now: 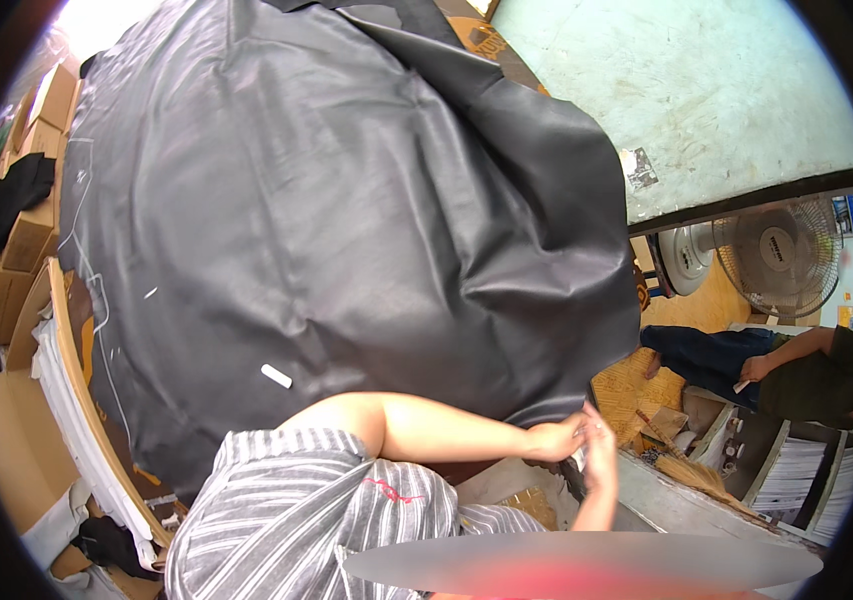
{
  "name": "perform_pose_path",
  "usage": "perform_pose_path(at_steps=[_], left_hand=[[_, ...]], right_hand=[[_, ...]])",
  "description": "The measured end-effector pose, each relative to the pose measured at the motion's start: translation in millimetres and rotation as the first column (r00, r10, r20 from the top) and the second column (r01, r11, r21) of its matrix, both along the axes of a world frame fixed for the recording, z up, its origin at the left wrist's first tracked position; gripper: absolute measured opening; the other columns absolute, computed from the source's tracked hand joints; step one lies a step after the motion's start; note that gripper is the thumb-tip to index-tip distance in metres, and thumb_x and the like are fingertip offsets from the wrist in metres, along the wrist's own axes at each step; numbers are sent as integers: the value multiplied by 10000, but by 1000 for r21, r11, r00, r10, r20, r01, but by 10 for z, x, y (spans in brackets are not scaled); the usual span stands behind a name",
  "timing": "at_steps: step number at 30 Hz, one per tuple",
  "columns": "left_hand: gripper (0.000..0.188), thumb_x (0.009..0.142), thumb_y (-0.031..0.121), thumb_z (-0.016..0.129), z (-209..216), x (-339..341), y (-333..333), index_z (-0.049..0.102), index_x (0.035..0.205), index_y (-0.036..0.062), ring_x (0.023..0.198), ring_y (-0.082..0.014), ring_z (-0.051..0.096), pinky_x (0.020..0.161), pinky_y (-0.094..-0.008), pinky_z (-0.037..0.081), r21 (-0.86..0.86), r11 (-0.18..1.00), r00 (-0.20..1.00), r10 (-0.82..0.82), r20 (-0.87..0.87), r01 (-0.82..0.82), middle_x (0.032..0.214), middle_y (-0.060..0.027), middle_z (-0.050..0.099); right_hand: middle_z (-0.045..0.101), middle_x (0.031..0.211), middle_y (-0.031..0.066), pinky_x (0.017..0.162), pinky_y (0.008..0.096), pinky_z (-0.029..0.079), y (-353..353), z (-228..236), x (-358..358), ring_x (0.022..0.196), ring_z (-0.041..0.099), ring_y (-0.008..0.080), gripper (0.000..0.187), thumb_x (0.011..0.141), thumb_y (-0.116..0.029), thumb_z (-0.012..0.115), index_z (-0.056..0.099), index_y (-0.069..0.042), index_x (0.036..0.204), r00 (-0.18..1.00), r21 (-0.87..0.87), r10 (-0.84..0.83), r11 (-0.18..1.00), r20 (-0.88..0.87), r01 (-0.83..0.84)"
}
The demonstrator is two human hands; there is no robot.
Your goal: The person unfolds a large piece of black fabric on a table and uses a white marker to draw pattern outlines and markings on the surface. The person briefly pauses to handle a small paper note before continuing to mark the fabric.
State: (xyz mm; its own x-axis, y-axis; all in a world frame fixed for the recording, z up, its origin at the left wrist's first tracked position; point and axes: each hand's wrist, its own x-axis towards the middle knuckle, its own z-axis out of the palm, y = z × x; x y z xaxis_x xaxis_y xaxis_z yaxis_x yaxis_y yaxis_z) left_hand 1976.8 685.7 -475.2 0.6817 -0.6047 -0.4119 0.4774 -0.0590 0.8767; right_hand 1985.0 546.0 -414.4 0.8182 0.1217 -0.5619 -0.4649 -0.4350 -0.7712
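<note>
A large sheet of black leather-like material [346, 230] covers the table, with folds rising at its right side. My left arm reaches across its near edge to the right. There my left hand [556, 440] is closed, its fingertips meeting my right hand [599, 458] at the sheet's near right corner. The fingers of my right hand are bent and pressed together. Something small and pale shows between the hands, too small to name. A white stick of chalk [276, 376] lies on the sheet, and thin white lines run down its left side.
Cardboard boxes [31, 225] with a black cloth stand at the left, beside a wood-edged shelf of white sheets [81, 430]. A pale green tabletop [686, 90] is at the far right. Below it are a fan [776, 250], another person [766, 370], a broom [706, 480] and paper stacks [791, 480].
</note>
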Motion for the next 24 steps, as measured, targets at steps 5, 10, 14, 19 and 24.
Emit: perform_pose_path(at_steps=[5, 10, 14, 19, 24], left_hand=[[277, 977, 231, 534, 118, -76, 149, 608, 1117, 4, 916, -360, 688, 817, -423, 527, -325, 944, 825, 138, 549, 59, 927, -200, 691], [353, 890, 279, 636, 200, -484, 92, 635, 1111, 3, 961, -366, 676, 846, -472, 514, 171, 967, 663, -253, 705, 188, 968, -197, 708], [488, 855, 328, 672, 597, -1187, 476, 603, 1227, 20, 1023, -329, 676, 886, -455, 519, 433, 881, 628, -448, 636, 190, 984, -141, 731], [310, 950, 263, 603, 1402, -2014, 1755, 648, 1194, 77, 808, -267, 676, 742, -401, 531, -50, 995, 669, -23, 743, 90, 903, -108, 713], [355, 882, 39, 632, 2700, -2898, 2929, 659, 1236, 26, 613, -205, 606, 578, -331, 469, -465, 852, 226, 515, 827, -240, 883, -72, 731]], right_hand=[[595, 1259, 98, 1028, 350, 464, -21, -32, -754, 1191, 561, 196, 376, 1032, -195, 543, 481, -43, 1370, 876, 356, -475, 835, 80, 420], [608, 1184, 59, 762, 291, 551, -375, -50, -1551, 943, 625, 127, 174, 1015, -114, 550, 539, -64, 1181, 891, 300, -442, 868, 105, 395], [652, 1060, 64, 713, 294, 552, -443, -521, -2375, 856, 642, 165, 168, 1029, -161, 525, 579, -83, 1168, 819, 230, -564, 788, -101, 571], [658, 978, 102, 712, 333, 538, -379, -1388, -3421, 842, 645, 236, 175, 1005, -165, 522, 575, -86, 1152, 784, -22, -582, 806, -215, 592], [647, 929, 137, 711, 378, 516, 17, -1587, -3847, 840, 635, 299, 160, 964, -141, 536, 553, -91, 1115, 925, -188, -377, 913, -49, 363]])
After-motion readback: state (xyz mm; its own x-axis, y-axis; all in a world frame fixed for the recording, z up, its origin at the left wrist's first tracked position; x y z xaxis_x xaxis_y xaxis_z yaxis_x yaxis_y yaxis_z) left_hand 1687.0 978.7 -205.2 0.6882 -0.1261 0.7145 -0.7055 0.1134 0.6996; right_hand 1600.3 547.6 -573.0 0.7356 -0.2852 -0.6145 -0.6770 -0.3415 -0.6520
